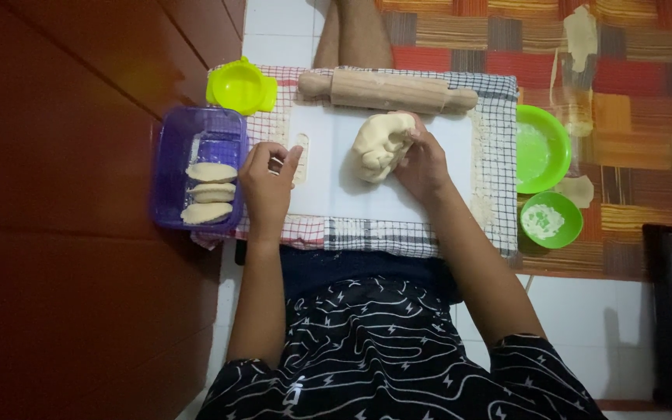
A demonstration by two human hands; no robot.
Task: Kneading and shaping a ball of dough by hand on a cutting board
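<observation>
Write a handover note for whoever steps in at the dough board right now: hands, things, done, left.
Right hand: gripping the dough lump on the white board.
Left hand: resting on the board's left edge, holding nothing that I can see.
Rolling pin lies across the board's far edge; yellow mould sits at the far left corner.
Done: three folded pastries lie in the purple tray.
Left: most of the dough is still one unrolled lump.
</observation>
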